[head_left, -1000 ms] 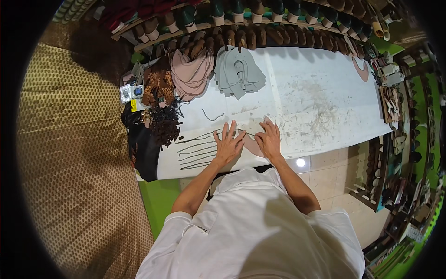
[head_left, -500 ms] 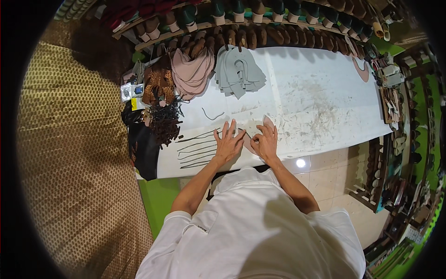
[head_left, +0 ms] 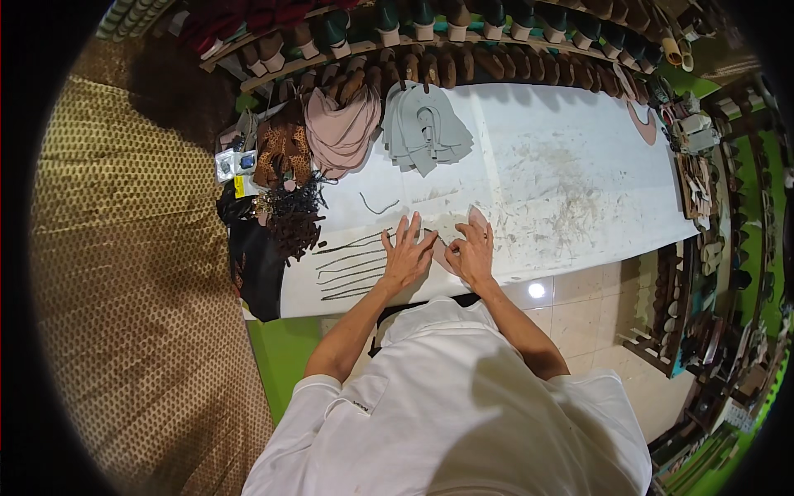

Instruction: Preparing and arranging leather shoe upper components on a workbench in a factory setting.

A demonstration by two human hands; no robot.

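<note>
Flat on the white-covered table, my left hand (head_left: 407, 258) has its fingers spread, with the thumb side near the end of a thin dark strip (head_left: 428, 230). My right hand (head_left: 471, 253) is closed in a pinch at the strip's other end, its upper fingers raised. A pale pink shoe-upper piece (head_left: 475, 216) lies beneath the hands, mostly hidden by them. Several thin dark strips (head_left: 351, 269) lie in rough rows left of my left hand. A single curved strip (head_left: 379, 208) rests farther off.
Grey cut pieces (head_left: 426, 136) and pink cut pieces (head_left: 341, 136) are stacked at the back, with leopard-print pieces (head_left: 281, 145) beside them. Small brown pieces (head_left: 298, 236) are heaped at the left. Shoe racks (head_left: 463, 37) run behind the table; more shelves (head_left: 711, 256) stand at the right.
</note>
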